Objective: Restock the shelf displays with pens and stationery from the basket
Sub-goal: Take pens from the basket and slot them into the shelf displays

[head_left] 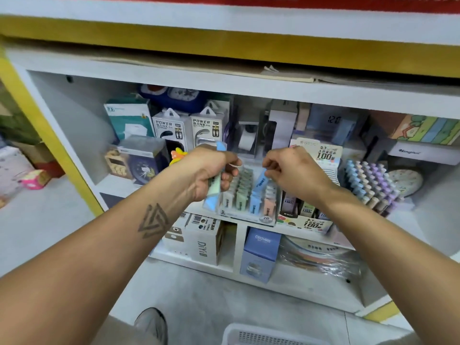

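White shelf unit (74, 115) with yellow edging fills the view, two tiers visible. Upper tier, far left: two power bank boxes (189, 129) standing upright among other boxed goods. Upper tier, right: a stepped rack of pastel pens (371, 183), caps up, blue through purple. Lower tier: a white carton (205, 241) and a blue box (261, 250), side by side.

Centre of the upper tier, near edge: a clear display tray (249, 197) marked 2B, holding rows of small pastel lead packs, green, blue and pink, standing upright.

White basket (261, 336) on the floor, near edge of view, only its rim showing. A grey shoe (151, 324) sits just left of it.

Left hand (209, 170): grip curled round a bundle of packs (214, 188), green and blue, held just left of the tray.

Right hand (293, 168): thumb and fingers pinching the top of one blue pack (260, 181), tilted, its lower end among the tray's rows.
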Motion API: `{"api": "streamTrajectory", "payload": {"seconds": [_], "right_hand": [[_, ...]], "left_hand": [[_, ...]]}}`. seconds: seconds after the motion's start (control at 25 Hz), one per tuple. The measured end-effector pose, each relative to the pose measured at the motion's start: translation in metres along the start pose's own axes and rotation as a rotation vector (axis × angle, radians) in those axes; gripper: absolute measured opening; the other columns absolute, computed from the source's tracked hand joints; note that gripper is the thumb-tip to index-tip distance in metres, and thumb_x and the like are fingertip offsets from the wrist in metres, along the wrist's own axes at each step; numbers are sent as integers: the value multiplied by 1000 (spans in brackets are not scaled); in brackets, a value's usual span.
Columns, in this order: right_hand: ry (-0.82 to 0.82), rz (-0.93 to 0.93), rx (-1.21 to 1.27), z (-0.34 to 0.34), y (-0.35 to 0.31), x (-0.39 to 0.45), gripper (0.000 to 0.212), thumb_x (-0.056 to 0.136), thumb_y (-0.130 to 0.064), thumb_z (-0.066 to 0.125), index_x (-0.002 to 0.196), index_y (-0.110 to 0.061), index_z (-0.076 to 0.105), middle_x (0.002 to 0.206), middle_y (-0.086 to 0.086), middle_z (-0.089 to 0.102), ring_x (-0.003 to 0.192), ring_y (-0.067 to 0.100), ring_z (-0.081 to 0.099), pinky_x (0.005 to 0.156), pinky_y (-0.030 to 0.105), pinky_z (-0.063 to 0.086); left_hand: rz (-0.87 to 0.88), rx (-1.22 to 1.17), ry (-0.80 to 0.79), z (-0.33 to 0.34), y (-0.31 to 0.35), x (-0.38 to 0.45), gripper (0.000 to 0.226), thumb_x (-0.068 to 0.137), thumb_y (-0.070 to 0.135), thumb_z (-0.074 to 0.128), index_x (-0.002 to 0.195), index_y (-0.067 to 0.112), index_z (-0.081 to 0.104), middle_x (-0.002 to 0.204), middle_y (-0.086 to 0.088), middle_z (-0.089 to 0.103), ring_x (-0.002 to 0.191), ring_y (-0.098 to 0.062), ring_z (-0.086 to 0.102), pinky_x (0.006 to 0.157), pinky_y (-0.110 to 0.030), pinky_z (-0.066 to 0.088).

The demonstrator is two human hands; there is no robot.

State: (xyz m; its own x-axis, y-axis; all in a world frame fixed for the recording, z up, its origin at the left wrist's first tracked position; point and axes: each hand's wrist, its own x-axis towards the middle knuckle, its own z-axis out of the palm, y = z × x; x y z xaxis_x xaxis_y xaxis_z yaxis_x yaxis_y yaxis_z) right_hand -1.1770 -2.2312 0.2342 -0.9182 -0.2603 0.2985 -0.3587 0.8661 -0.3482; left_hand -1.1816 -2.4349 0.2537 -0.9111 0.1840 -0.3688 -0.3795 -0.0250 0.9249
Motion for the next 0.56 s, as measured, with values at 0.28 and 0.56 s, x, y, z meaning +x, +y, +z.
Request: {"api": "streamTrajectory", "payload": {"seconds": [0.28, 0.56], "right_hand": [[-130, -56, -93, 17, -8, 0, 6, 89, -10, 68, 91, -16, 68, 88, 3, 67, 81, 23, 62, 74, 43, 56], [-202, -64, -150, 15, -13, 0, 12, 91, -9, 65, 91, -18, 73, 92, 0, 69, 84, 20, 63, 77, 42, 57]], "left_hand": [[15, 21, 20, 2, 0, -2, 17, 96, 6, 53, 81, 2, 60, 50, -8, 52, 35, -11, 32, 35, -15, 29], [50, 6, 28, 8, 0, -6, 13, 96, 4, 53, 85, 0, 59, 50, -9, 51, 36, -13, 32, 37, -14, 29]]}}
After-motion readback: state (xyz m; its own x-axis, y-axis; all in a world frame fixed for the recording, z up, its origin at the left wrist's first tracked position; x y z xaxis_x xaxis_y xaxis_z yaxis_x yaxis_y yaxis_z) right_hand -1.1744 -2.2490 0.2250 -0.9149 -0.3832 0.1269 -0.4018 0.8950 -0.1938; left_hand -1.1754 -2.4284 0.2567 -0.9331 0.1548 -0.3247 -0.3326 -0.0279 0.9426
